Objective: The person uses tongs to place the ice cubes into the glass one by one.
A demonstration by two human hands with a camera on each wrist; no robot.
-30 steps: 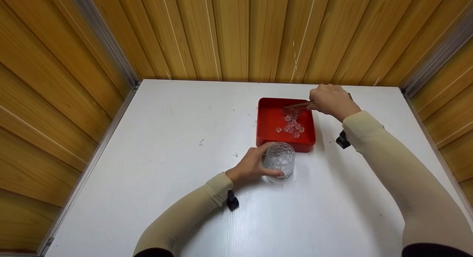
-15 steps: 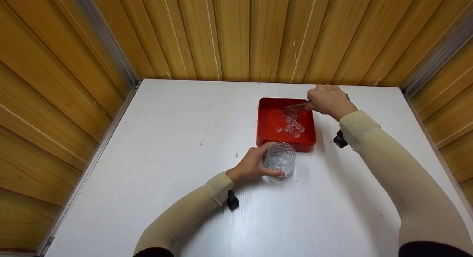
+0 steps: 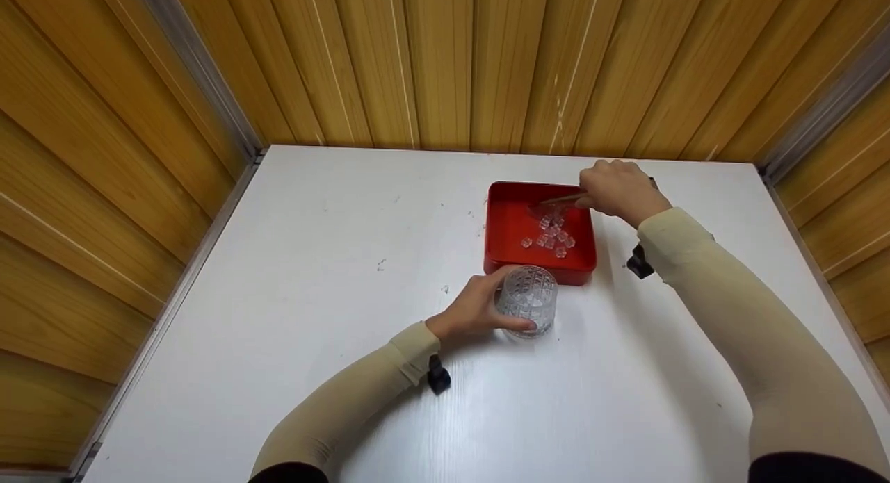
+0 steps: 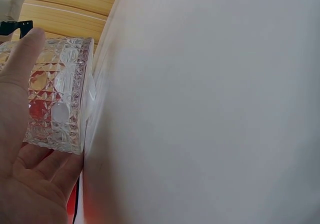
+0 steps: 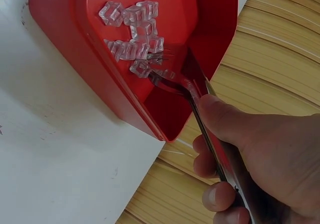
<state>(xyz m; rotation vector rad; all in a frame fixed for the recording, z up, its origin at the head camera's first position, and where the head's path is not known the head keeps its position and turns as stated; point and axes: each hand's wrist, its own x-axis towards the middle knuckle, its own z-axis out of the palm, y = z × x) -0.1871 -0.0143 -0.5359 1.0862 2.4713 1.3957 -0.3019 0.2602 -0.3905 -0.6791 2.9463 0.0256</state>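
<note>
In the head view my left hand (image 3: 480, 307) holds a clear cut-glass tumbler (image 3: 530, 299) upright on the white table, just in front of a red square tray (image 3: 504, 222). The thumb lies on the tumbler's near side, with the fingers around its far side. Whether anything lies inside the tumbler I cannot tell. Over the tray's right rim, my right hand (image 3: 619, 190) grips metal tongs (image 5: 197, 104). One arm of the tongs ends in fork-like prongs, which touch or nearly touch the clear ice-like cubes (image 5: 145, 30). Several such cubes lie clustered in the tray's right half.
The white table (image 3: 334, 260) ends against wood-panelled walls (image 3: 431, 66) at the back and on both sides. A few small dark marks (image 3: 380, 265) show on the tabletop left of the tray. Each wrist carries a black camera mount (image 3: 438, 375).
My right hand has shifted slightly left with the tongs, whose tips stay low among the cubes. The left hand and tumbler have kept their place.
</note>
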